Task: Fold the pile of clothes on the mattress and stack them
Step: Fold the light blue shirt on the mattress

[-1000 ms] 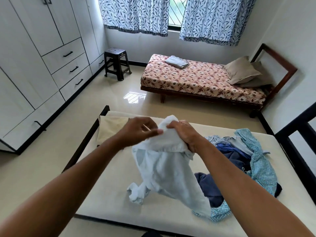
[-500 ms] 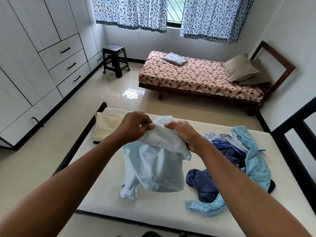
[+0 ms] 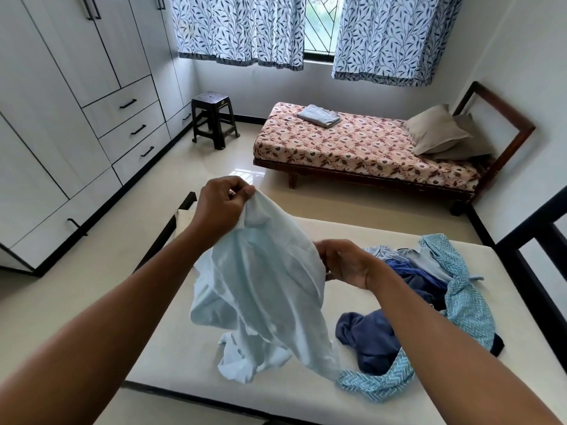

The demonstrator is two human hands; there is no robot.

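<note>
Your left hand (image 3: 222, 207) is raised and pinches the top corner of the pale blue garment (image 3: 267, 289) between the thumb and curled fingers, at the cloth's highest point. Your right hand (image 3: 346, 265) sits lower and further right, its fingers curled round the garment's side edge. Between the two hands the cloth runs as a slanted edge. Below them it hangs in loose folds, and its crumpled lower end touches the mattress (image 3: 184, 357) near the front. The pile of clothes (image 3: 460, 302) lies on the right part of the mattress, just beside the hanging garment, with a dark blue piece, a grey one and a teal zigzag-patterned one tangled together. Your right forearm crosses in front of the pile and hides part of it. The right fingertips are tucked behind the cloth and cannot be seen. The folds do not show what kind of garment you hold. The mattress's near right corner is hidden behind your right arm.
</note>
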